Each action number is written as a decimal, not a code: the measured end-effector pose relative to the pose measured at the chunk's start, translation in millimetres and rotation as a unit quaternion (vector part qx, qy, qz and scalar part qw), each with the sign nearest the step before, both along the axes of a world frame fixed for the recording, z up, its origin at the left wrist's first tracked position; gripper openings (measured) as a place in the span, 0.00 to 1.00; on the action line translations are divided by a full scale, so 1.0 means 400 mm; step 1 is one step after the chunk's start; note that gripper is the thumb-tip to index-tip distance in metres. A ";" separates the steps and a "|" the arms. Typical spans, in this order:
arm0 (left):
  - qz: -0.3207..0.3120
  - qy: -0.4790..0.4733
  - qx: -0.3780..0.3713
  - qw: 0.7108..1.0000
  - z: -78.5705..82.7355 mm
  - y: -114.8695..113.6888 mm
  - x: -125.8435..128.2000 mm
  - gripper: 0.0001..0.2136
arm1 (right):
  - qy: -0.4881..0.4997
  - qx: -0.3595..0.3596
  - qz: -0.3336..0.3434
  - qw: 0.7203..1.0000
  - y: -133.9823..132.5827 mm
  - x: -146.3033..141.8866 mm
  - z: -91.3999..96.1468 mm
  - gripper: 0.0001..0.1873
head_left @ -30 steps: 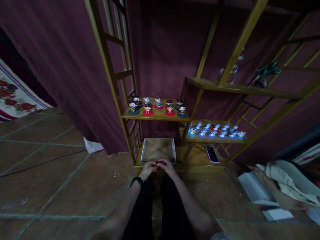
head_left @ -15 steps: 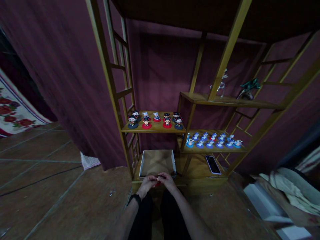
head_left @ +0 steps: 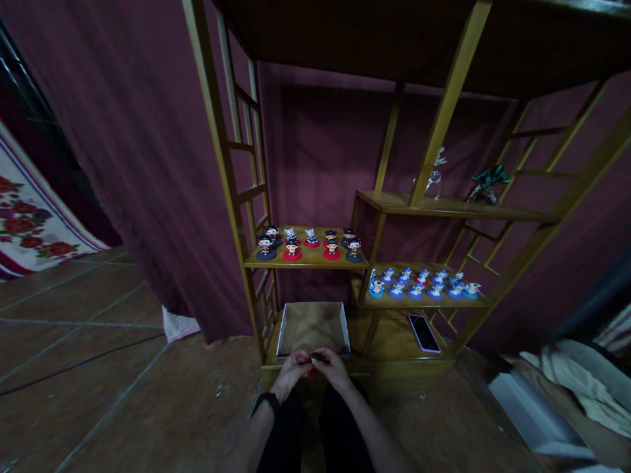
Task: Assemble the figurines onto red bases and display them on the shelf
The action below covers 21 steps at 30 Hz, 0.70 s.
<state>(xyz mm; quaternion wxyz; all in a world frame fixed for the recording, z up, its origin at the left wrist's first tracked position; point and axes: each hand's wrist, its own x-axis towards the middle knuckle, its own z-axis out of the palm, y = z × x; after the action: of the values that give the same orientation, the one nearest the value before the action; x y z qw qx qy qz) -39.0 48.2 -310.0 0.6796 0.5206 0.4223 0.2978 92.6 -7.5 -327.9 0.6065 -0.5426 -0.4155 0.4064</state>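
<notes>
Close together just in front of the open cardboard box (head_left: 346, 328), my left hand (head_left: 292, 371) and my right hand (head_left: 333, 370) are both closed on a small red-and-black figurine (head_left: 316, 358). Fingers cover most of it; a dark top and some red below show between them. On the shelf above stand several similar doll figurines (head_left: 332, 248) with black hair, on red or dark round bases. Two white-eared figurines (head_left: 311, 238) stand among them. A black band circles my left wrist.
Blue and purple figurines (head_left: 417, 290) fill the lower right shelf (head_left: 365, 304), with a phone (head_left: 424, 333) below. A clear ornament (head_left: 434, 184) and a green-topped ornament (head_left: 488, 184) stand higher up. A cable (head_left: 83, 362) crosses the floor at left; white boxes (head_left: 532, 410) lie at right.
The hands have shifted slightly, and more of the figurine's dark top now shows by the right fingers. The whole view has moved a little, so the shelves sit lower in it.
</notes>
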 end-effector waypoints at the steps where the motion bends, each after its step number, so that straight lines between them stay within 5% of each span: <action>1: 0.002 -0.001 -0.001 1.000 0.002 -0.001 -0.001 0.14 | -0.002 -0.002 0.001 1.000 -0.002 0.000 0.001 0.19; 14: 0.032 -0.001 -0.035 0.999 0.068 -0.020 -0.020 0.19 | 0.014 0.015 -0.032 0.999 -0.035 -0.003 0.032 0.20; 18: 0.052 -0.013 -0.051 0.997 0.075 -0.014 -0.024 0.21 | 0.011 0.025 -0.046 0.999 -0.046 0.000 0.101 0.18; 21: 0.037 -0.012 -0.043 0.998 0.070 -0.008 -0.027 0.21 | -0.011 0.037 -0.029 0.999 -0.047 -0.004 0.206 0.18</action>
<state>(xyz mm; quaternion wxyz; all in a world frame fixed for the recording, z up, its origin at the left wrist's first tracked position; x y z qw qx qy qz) -49.7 45.1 -281.9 0.6949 0.4717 0.4455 0.3100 91.0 -26.4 -245.7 0.6331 -0.5358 -0.4213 0.3670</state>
